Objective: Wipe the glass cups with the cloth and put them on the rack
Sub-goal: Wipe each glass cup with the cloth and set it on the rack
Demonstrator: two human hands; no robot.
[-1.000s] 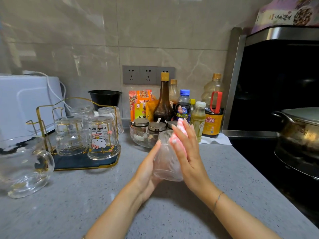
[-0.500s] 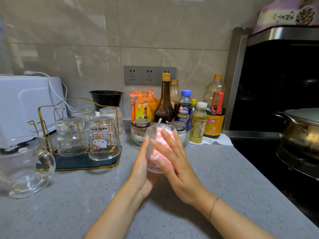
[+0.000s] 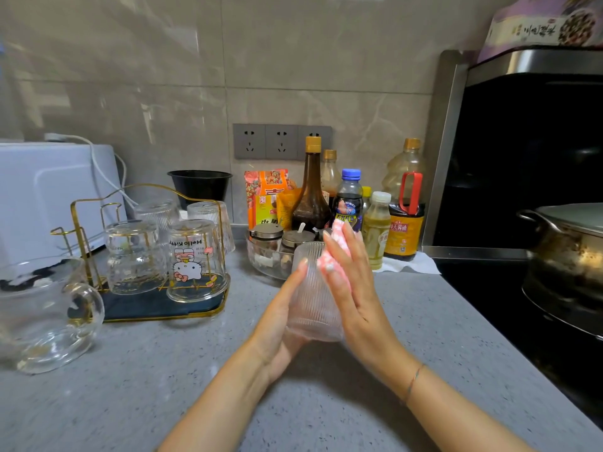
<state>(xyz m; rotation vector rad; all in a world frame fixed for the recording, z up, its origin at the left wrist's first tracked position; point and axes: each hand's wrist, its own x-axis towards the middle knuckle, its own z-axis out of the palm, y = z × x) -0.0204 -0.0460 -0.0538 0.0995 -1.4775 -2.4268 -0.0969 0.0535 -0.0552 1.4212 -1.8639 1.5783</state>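
Observation:
A ribbed glass cup (image 3: 313,295) is held above the grey counter between both my hands. My left hand (image 3: 280,327) supports its left side and base, fingers lying straight along the glass. My right hand (image 3: 355,288) presses a pink cloth (image 3: 337,231) flat against the cup's right side with straight fingers. At the left stands the gold wire rack (image 3: 78,223), with several glass cups upside down on it. One of them is a cartoon-printed cup (image 3: 192,259) at the front.
A glass pitcher (image 3: 42,314) sits at the counter's left edge in front of a white appliance (image 3: 42,190). Behind my hands are a glass bowl of spice jars (image 3: 261,256) and several bottles (image 3: 310,197). A steel pot (image 3: 571,256) is on the black stove at the right.
My right hand slid the cloth across the cup toward the left, then back up to the right side. The cup shifted slightly between my palms. The rack is unchanged.

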